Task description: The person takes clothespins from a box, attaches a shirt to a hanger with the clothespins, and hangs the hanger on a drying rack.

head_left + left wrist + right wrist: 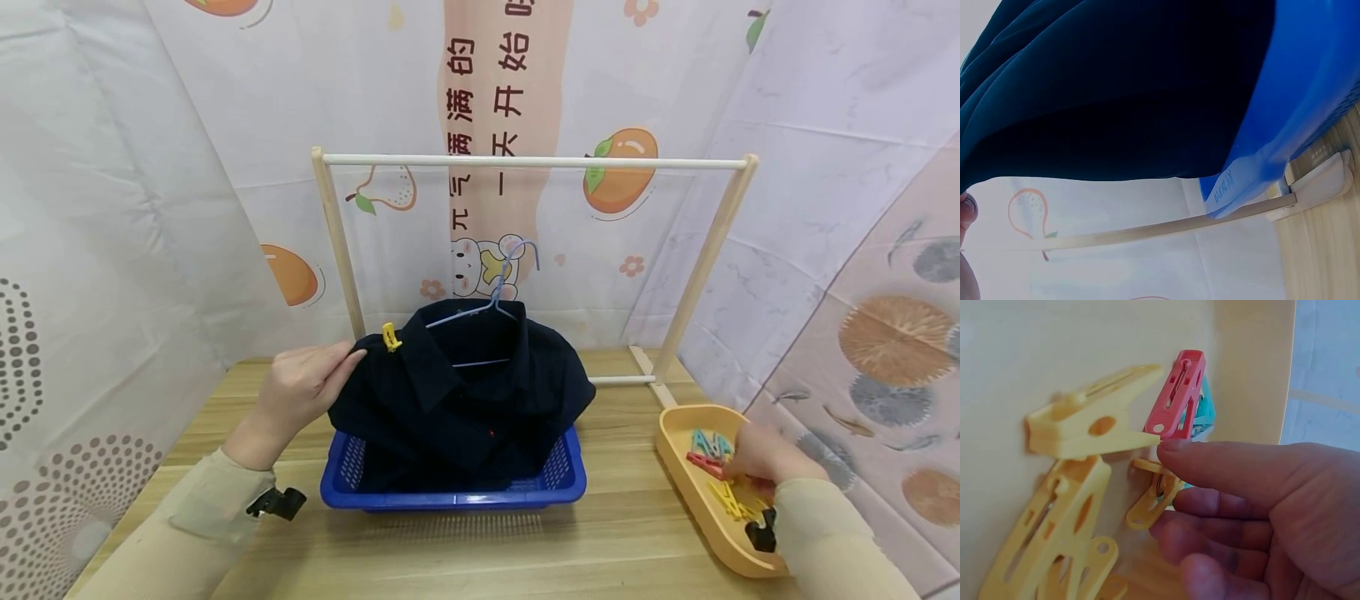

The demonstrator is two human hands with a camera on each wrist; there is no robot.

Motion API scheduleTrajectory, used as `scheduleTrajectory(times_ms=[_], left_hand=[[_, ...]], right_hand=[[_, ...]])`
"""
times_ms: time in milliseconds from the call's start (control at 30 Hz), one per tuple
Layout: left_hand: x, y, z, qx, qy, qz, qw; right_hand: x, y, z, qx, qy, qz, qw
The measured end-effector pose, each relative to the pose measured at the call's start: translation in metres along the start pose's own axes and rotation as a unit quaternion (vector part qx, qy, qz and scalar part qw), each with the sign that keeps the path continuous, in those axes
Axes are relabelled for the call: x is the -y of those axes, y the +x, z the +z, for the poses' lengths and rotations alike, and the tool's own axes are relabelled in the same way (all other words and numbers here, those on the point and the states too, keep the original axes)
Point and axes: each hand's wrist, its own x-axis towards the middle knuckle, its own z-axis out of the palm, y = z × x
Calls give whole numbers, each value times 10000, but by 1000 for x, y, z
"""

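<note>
A dark navy collared shirt [487, 417] hangs on a light blue wire hanger [497, 292], its lower part bunched in a blue plastic basket [480, 500]. My left hand [303, 379] pinches the shirt's shoulder on the left. Close to those fingers, a yellow clothespin [391, 337] is clipped on the shoulder beside the collar. My right hand [1260, 506] reaches into a yellow tray [686, 475], thumb and loosely bent fingers apart. Around its fingertips lie a small yellow clothespin [1141, 515], a red clothespin [1175, 394] and larger yellow clothespins [1091, 419].
Behind the basket stands a wooden rack with a white top rod [540, 162]; its right foot [651, 375] is near the tray. Teal clothespins [711, 444] lie at the tray's far end. Printed curtains [360, 75] close off the back and sides of the wooden table [600, 533].
</note>
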Motion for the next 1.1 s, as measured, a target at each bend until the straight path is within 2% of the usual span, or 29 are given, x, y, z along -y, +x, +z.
scheduleTrajectory(times_ms=[367, 667, 967, 1100], left_hand=[[0, 0, -1, 21, 2, -18, 10000], [1, 1, 1, -43, -90, -12, 9999], [0, 1, 1, -1, -97, -24, 10000], [1, 0, 1, -8, -95, -18, 10000]], right_hand=[[5, -8, -2, 45, -428, -41, 9991], [2, -13, -1, 286, -725, 142, 9969], [3, -16, -1, 332, -512, 229, 9979], [5, -20, -1, 216, -463, 144, 9986]])
